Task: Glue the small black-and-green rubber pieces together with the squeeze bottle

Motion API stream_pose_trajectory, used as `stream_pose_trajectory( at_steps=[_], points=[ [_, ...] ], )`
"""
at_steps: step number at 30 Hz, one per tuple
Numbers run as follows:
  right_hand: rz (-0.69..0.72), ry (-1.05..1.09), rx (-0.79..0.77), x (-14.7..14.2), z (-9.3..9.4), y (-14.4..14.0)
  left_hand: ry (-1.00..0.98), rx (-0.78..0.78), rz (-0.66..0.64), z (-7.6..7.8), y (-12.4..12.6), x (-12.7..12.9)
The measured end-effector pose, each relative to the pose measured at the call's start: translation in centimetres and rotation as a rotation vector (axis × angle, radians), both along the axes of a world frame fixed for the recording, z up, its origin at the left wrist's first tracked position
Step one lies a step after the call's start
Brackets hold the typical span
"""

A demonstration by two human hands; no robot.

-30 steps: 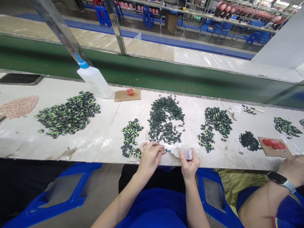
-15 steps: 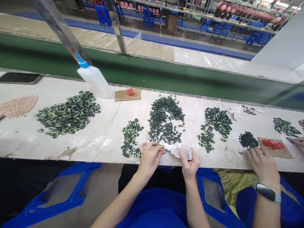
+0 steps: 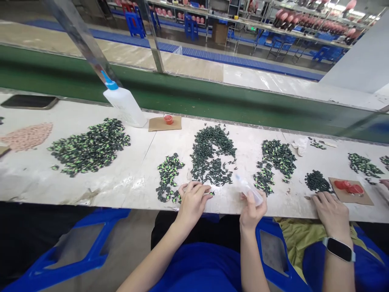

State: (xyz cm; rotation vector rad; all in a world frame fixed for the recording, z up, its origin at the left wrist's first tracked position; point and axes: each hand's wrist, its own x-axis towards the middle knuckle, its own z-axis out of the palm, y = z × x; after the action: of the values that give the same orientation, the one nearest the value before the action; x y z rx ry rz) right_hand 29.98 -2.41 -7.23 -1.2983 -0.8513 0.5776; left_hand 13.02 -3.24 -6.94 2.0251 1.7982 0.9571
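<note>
Your left hand (image 3: 193, 197) pinches a small piece (image 3: 212, 194) between thumb and fingers, near the table (image 3: 127, 184) edge. Your right hand (image 3: 253, 209) grips a bottle (image 3: 253, 194), tilted, its tip (image 3: 238, 177) (blurred) apart from the piece. Just beyond your left hand lies a dark pile (image 3: 208, 152); left of that, a green-flecked pile (image 3: 169, 172). Farther out, a red cup (image 3: 168, 119) sits on cardboard (image 3: 157, 124).

Looks like a factory workroom. Has a long white table (image 3: 127, 182) with many heaps of tiny dark bits (image 3: 94, 148) on top, a co-worker's arm (image 3: 338, 269) at the right of the table, and, far past the table, blue stools (image 3: 133, 24) and long shelves (image 3: 261, 25) full of pink things (image 3: 298, 21).
</note>
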Motion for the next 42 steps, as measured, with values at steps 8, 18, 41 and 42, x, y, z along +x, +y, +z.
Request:
stream_pose_trajectory(
  at_steps=[8,18,41,42],
  points=[
    [0.015,-0.085,-0.123,1.4,0.3,3.0,0.115,0.049,-0.014,-0.1,-0.2,0.3],
    [-0.2,-0.675,-0.164,-0.9,-0.1,0.3,-0.021,0.098,-0.038,0.1,-0.3,-1.2],
    [0.505,-0.296,-0.238,-3.7,2.2,-1.2,-0.115,0.076,-0.067,1.0,-0.6,-0.4],
    [0.505,-0.302,-0.24,-3.7,2.1,-1.2,-0.12,0.073,-0.066,1.0,-0.6,-0.4]
  ],
)
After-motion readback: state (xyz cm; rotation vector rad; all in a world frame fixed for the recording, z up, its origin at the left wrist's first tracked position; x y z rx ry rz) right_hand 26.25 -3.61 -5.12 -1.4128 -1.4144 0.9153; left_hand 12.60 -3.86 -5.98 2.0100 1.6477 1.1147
